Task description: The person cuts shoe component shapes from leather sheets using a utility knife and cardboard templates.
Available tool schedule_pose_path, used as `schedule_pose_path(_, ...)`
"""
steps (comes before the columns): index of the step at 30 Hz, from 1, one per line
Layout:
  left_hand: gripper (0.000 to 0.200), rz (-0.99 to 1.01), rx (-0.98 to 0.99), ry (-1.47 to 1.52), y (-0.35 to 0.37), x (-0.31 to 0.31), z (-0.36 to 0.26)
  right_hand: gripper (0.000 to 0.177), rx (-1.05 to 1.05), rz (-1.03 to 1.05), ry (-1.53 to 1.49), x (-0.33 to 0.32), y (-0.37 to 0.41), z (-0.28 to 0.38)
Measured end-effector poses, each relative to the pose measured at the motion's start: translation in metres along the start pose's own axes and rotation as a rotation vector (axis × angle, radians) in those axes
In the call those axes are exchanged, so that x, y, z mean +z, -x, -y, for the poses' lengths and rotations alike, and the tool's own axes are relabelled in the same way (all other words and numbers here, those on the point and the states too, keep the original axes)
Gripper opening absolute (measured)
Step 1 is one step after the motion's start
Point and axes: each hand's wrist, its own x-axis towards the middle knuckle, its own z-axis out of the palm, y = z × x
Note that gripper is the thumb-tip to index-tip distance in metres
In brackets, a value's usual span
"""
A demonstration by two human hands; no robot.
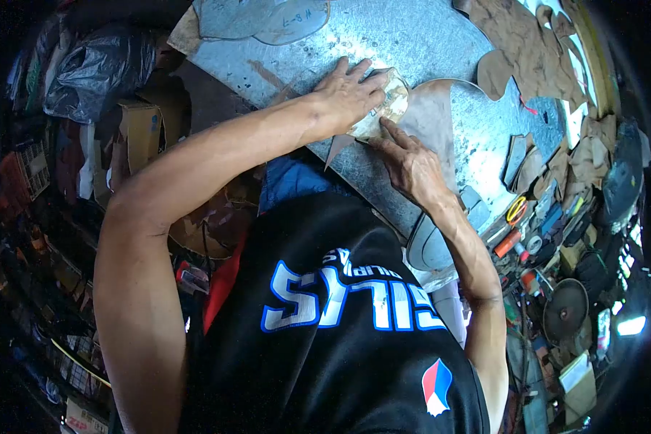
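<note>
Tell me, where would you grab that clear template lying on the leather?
Probably by its free rounded end, pinched from the right. The template is thin and lies flat on the leather, so only an edge offers a hold. The left hand presses its left part, and the right hand has a fingertip at its near edge.

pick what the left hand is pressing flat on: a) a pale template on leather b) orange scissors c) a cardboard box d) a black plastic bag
a: the left hand lies spread on a pale template over the brown leather piece, with the right hand at the template's edge
</note>
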Motion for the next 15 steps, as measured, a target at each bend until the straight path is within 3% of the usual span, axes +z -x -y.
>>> schedule_pose_path(15, 0.056, -0.135, -0.008, 0.009, 0.002, 0.009, -0.002, 0.036, -0.166, 0.070, 0.014, -0.020, -0.008, -0.031)
